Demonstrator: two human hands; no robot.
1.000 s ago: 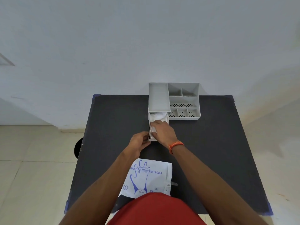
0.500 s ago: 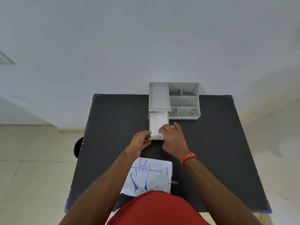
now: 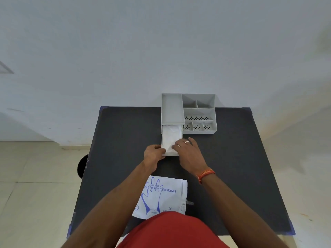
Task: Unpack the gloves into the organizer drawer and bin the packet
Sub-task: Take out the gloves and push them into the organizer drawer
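A grey plastic organizer (image 3: 198, 113) stands at the far edge of the dark surface (image 3: 125, 133), against the white wall. Its drawer (image 3: 163, 140) is pulled out toward the person, and the clear polyethylene gloves (image 3: 171, 136) lie inside it as a pale, crumpled layer.

The left hand (image 3: 153, 155) is at the near left corner of the drawer, with the thumb and fingers closed on the front edge. The right hand (image 3: 188, 154) rests at the near right side of the drawer; its fingers are spread and lie flat, with the tips on the gloves and on the right wall, and they do not grip anything. A ring is on one finger, and an orange thread band (image 3: 206, 175) is around the right wrist.

The glove packet (image 3: 161, 196), white with blue print and a drawing of a hand, lies flat on the surface near the person, between the two forearms. A dark round object (image 3: 82, 166) shows on the floor at the left of the surface; I cannot tell what it is.
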